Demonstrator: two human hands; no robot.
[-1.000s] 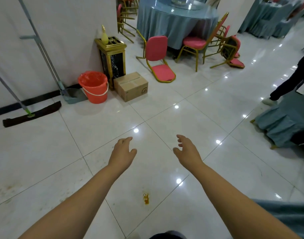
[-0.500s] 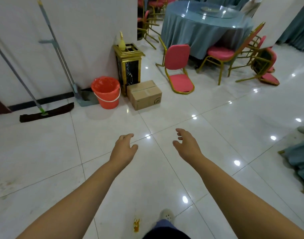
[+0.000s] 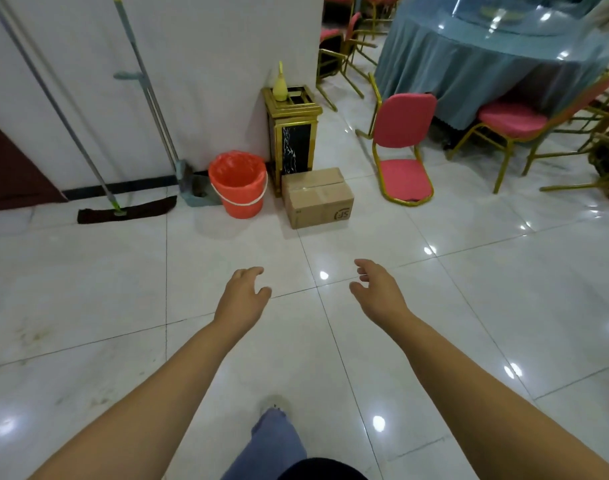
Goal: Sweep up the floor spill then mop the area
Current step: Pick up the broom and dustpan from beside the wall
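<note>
1. The left hand (image 3: 242,296) and right hand (image 3: 379,293) reach forward at centre frame, fingers loosely spread, empty.
2. The flat mop (image 3: 126,210), with a dark fuzzy pad, leans on the wall at left, near a grey dustpan (image 3: 202,192) and a round orange plastic bucket (image 3: 238,183).

Glossy tiled floor (image 3: 469,306): flat mop (image 3: 126,210), dustpan (image 3: 201,195), orange bucket (image 3: 239,188), cardboard box (image 3: 318,197), gold bin (image 3: 292,140).

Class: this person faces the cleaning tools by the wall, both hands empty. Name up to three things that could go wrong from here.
1. The orange bucket and cardboard box stand close by the dustpan; a foot could catch them while reaching in.
2. The mop handle only leans on the wall and might slide down if bumped.
3. A tipped chair lies on the glossy floor, a possible trip hazard.
</note>
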